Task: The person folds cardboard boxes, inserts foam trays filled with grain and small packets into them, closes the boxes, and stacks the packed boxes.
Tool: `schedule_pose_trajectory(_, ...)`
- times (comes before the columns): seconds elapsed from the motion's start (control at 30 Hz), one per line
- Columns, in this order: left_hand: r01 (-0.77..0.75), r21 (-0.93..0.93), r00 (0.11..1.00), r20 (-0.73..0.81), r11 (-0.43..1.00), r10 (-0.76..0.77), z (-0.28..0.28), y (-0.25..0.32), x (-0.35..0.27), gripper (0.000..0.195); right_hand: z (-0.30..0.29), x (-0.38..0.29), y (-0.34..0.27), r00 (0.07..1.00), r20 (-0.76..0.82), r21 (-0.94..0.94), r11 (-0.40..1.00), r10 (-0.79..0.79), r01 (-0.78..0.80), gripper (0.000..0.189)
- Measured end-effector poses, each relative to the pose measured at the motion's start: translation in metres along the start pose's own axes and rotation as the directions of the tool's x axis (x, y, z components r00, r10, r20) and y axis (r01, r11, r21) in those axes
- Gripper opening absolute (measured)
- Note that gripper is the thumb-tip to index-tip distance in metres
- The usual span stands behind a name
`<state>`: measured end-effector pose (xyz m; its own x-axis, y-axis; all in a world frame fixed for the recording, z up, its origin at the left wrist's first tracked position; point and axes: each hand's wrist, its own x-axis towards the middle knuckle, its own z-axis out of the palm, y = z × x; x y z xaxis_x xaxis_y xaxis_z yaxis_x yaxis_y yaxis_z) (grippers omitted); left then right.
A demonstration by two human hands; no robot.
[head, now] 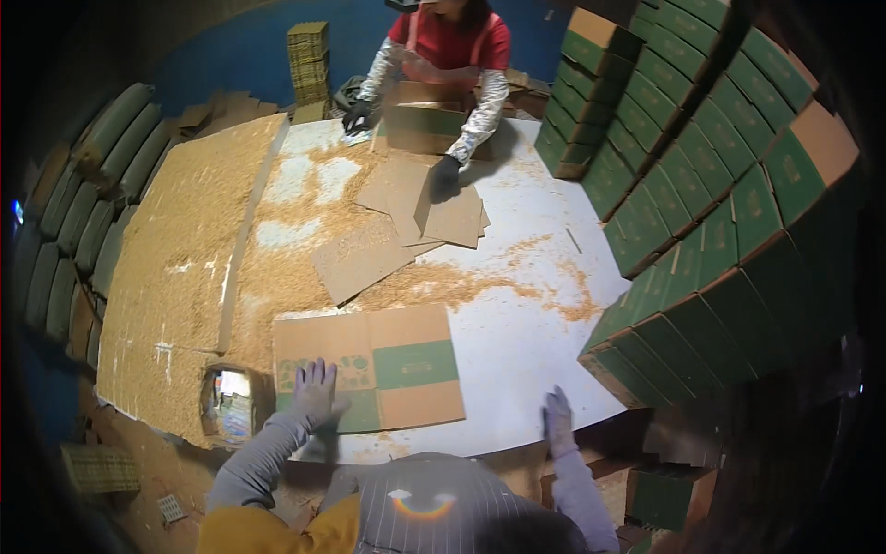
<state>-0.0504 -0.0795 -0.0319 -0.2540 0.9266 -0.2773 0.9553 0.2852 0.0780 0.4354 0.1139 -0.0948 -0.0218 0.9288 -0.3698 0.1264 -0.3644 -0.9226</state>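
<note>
A flattened cardboard carton (415,367) with green printed bands lies on the white tabletop (512,353) before me. My left hand (316,393), in a grey glove, is spread over its left part; whether it presses on the board cannot be told. Near the table's front edge, my right hand (557,415), gloved too, is apart from the carton and holds nothing. Farther back, plain cardboard sheets (367,260) overlap in a loose pile. Left of my left hand stands a small open box (230,405) with printed packets inside.
A co-worker (450,41) across the table has one dark-gloved hand on the sheets, beside an open carton (422,131). Green cartons (692,187) are stacked high at the right. Yellowish flakes (187,228) cover the left side. Filled sacks (124,124) and a tray stack (308,66) stand beyond.
</note>
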Motion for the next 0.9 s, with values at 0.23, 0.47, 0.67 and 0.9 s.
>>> schedule_pose_trajectory(0.23,-0.162,-0.16,0.986,-0.06,0.974,0.155,0.046,0.001,-0.071,0.082,0.216,-0.025,-0.013,0.952,0.18,-0.842,0.462,-0.248,0.28,0.058)
schedule_pose_trajectory(0.47,-0.154,-0.386,0.92,-0.391,0.91,-0.01,-0.062,-0.036,-0.051,0.067,0.176,-0.068,-0.124,0.983,0.165,0.116,0.991,-0.087,0.068,0.025)
schedule_pose_trajectory(0.67,-0.06,-0.28,0.923,-0.381,0.958,-0.054,-0.188,-0.063,-0.03,0.044,0.159,-0.048,-0.165,0.919,0.312,-0.363,0.864,-0.239,0.348,0.038)
schedule_pose_trajectory(0.9,-0.054,-0.811,0.974,0.085,0.582,0.209,-0.195,-0.049,-0.044,0.034,0.232,-0.097,-0.218,0.338,0.685,-0.454,-0.015,-0.646,0.891,0.048)
